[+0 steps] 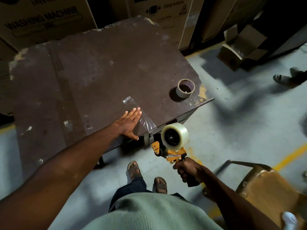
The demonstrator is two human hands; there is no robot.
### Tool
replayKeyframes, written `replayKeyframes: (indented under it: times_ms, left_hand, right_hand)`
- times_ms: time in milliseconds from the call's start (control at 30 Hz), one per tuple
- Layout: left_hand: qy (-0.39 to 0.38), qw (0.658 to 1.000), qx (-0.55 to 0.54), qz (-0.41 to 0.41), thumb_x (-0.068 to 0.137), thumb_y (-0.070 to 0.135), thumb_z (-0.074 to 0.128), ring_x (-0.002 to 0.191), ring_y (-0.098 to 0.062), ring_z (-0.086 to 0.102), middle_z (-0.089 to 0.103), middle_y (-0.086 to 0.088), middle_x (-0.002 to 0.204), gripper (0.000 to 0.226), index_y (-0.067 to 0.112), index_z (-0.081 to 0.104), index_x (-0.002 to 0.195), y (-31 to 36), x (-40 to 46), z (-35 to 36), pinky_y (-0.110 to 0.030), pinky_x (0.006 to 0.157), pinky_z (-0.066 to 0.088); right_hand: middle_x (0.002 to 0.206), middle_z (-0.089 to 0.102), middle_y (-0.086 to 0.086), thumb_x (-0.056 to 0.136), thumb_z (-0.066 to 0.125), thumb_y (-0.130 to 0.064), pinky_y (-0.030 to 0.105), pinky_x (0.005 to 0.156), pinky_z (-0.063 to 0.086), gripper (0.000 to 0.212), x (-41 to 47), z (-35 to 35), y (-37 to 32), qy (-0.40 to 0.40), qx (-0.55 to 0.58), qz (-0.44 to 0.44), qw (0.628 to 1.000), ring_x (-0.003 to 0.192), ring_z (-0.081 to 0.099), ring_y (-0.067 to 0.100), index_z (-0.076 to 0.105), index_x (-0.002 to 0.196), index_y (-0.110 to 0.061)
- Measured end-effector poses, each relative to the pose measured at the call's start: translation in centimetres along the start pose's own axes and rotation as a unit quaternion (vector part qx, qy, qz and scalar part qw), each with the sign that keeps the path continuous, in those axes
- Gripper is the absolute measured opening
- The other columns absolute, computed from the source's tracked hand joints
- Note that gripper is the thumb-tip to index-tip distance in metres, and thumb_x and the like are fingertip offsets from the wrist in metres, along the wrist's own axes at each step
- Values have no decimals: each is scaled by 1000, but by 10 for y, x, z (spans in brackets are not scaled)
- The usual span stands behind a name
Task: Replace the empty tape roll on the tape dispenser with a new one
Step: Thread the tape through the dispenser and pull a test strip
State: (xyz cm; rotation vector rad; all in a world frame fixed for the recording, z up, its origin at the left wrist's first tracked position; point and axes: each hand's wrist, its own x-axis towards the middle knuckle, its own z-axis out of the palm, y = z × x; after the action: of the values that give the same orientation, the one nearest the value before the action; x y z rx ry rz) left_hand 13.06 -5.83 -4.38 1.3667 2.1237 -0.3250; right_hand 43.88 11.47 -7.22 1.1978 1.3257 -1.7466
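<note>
My right hand grips the black handle of an orange tape dispenser, held just off the table's front right edge. A full clear tape roll sits on its hub. A strip of clear tape runs from the dispenser across the brown table. My left hand lies flat and open on the table, its fingertips pressing on that strip. The empty cardboard tape core stands on the table near the right corner, apart from both hands.
Large cardboard boxes stand behind the table. A wooden chair is at the lower right, close to my right arm. Another person's sandalled feet are on the grey floor at the right. My own feet are below the table edge.
</note>
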Motion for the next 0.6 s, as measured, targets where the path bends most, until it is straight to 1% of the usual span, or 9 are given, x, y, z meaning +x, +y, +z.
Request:
replayKeyframes:
  times_ms: [67, 167, 267, 433, 533, 600]
  left_hand:
    - [2, 1000, 1, 1, 75, 72, 65, 151, -33, -19, -27, -16, 162, 134, 5, -22, 152, -1, 0, 1, -51, 124, -1]
    - [7, 1000, 3, -1, 75, 73, 64, 151, -33, -19, -28, -16, 162, 134, 5, -23, 152, -1, 1, 2, -51, 124, -1]
    - [11, 1000, 10, -4, 75, 74, 63, 152, -34, -18, -27, -17, 162, 134, 4, -22, 152, -1, 0, 3, -52, 124, 0]
    - [14, 1000, 10, -15, 76, 71, 63, 151, -34, -20, -27, -18, 162, 132, 2, -21, 152, 5, -1, 3, -55, 124, 2]
    - [20, 1000, 10, -18, 78, 66, 65, 151, -33, -20, -26, -18, 162, 130, 2, -20, 152, 9, -4, 2, -54, 124, 0]
    - [28, 999, 6, -21, 79, 59, 67, 152, -32, -19, -25, -17, 162, 127, 2, -19, 153, 12, -10, 1, -52, 124, -1]
  right_hand:
    - [54, 31, 2, 66, 72, -18, 24, 44, 27, 33, -4, -2, 3, -19, 33, 15, 999, 43, 25, 18, 42, 55, -24]
    - [53, 27, 0, 64, 72, -18, 23, 42, 27, 35, -9, -3, 4, -59, 87, 22, 994, 43, 21, 16, 38, 60, -24]
    - [50, 28, -3, 61, 73, -19, 23, 41, 28, 34, -14, 0, -1, -111, 121, 25, 986, 41, 23, 13, 39, 59, -24]
    - [51, 30, -5, 48, 87, -18, 23, 41, 30, 45, -20, 9, -16, -198, 182, 15, 963, 39, 27, 10, 44, 63, -22]
    - [51, 31, -6, 52, 87, -17, 22, 42, 30, 45, -22, 17, -31, -230, 205, -4, 951, 38, 29, 9, 44, 67, -21]
    - [51, 33, -6, 57, 84, -16, 21, 43, 31, 36, -23, 24, -44, -250, 216, -22, 944, 38, 31, 9, 50, 68, -20]
